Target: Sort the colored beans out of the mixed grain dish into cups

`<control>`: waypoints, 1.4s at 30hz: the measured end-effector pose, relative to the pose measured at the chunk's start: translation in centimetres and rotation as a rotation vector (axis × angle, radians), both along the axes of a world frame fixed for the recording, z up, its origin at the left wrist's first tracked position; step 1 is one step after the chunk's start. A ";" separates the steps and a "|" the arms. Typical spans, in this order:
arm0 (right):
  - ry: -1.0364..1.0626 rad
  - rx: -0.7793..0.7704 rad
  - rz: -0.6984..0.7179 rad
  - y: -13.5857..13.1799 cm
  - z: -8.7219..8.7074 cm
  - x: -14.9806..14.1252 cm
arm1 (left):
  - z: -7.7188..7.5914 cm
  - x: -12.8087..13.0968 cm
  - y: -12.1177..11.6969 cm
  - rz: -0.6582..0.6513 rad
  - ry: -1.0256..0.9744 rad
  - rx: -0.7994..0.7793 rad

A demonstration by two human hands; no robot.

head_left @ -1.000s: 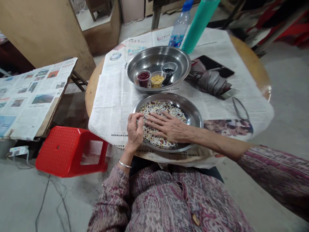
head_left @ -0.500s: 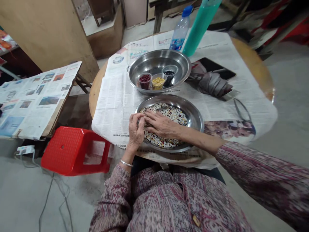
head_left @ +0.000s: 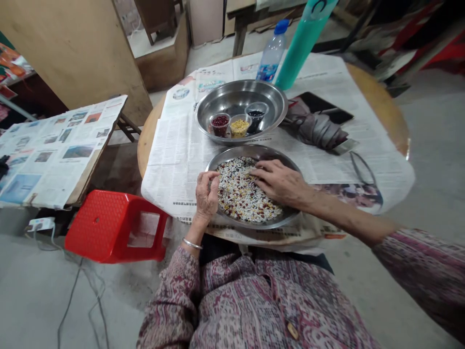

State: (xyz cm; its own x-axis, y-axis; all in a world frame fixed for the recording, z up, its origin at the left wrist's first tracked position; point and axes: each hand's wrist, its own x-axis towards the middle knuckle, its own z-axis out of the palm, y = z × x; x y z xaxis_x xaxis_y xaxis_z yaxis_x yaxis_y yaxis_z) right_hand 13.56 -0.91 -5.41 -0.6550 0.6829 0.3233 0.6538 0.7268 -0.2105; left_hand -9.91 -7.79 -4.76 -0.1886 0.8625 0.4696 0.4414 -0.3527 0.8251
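Observation:
A shallow metal basin (head_left: 295, 170) stands in front of me, spread with mixed grains and beans (head_left: 241, 191) in white, yellow, dark red and black. My left hand (head_left: 207, 195) grips its left rim, fingers curled over the edge. At the basin's right side, my right hand (head_left: 281, 183) rests on the mix with its fingers stretched and slightly apart. Behind it is a second metal basin (head_left: 232, 92) with three clear cups inside: dark red beans (head_left: 220, 125), yellow kernels (head_left: 240, 128) and black beans (head_left: 256, 116).
Newspaper (head_left: 167, 169) covers the round table. Toward the back stand a water bottle (head_left: 272, 53) and a tall green bottle (head_left: 303, 46). A folded grey umbrella (head_left: 317, 128) and a dark phone-like slab (head_left: 329, 107) lie at the right. A red stool (head_left: 105, 225) is on the floor at left.
My right hand has swept from the basin's left side, near my left hand, to its right side, uncovering the grains there. My left hand stays at the left rim.

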 end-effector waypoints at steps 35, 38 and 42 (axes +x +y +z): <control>-0.025 -0.039 0.239 -4.6 0.0 -2.4 | -0.3 0.1 0.0 -0.005 0.008 0.029; 0.025 -0.096 0.314 -3.8 0.3 -4.4 | -0.3 0.0 0.0 -0.004 0.022 0.020; 0.017 -0.094 0.224 -1.1 0.3 -4.7 | -0.3 0.0 0.0 -0.011 0.025 0.024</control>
State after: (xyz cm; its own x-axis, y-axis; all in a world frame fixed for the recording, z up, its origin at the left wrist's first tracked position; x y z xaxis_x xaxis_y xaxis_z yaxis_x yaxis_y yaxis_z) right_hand 8.83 -2.00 -5.11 -0.7885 0.5489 0.2776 0.4745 0.8300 -0.2933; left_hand -9.90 -7.80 -5.08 -0.1677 0.8527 0.4948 0.4577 -0.3772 0.8051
